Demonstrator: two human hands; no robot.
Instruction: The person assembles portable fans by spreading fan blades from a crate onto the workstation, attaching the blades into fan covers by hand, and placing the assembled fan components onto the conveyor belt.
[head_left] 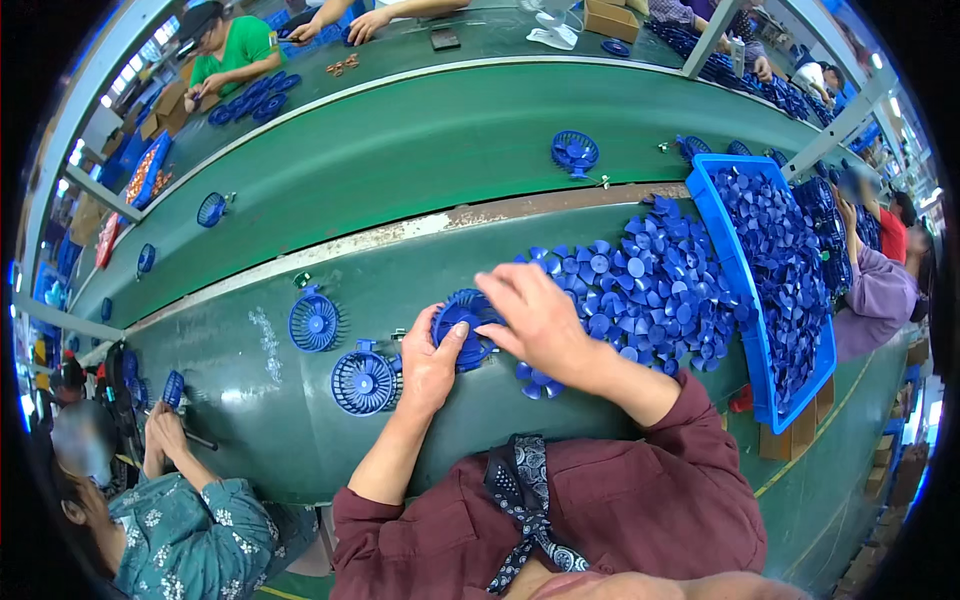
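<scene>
1. Blue fan grille [462,325] is sitting on the green table [260,400], the left hand [430,365] gripping its edge and the right hand [535,320] pressing it with spread fingers.
2. Loose fan blades [650,285] are lying just right of it, more filling the blue bin [752,340].
3. Two finished grilles [340,355] are resting to the left.

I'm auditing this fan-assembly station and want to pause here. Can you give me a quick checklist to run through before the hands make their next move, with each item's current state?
1. Blue fan grille gripped by the left hand: ok.
2. Right hand pressing on the grille's top: ok.
3. Blade seated inside the grille: cannot tell, the hands cover it.
4. Loose blue blades heaped within the right hand's reach: ok.
5. Blue bin stocked with blades: ok.
6. Two done grilles lying apart from the hands on the green table: ok.
</scene>
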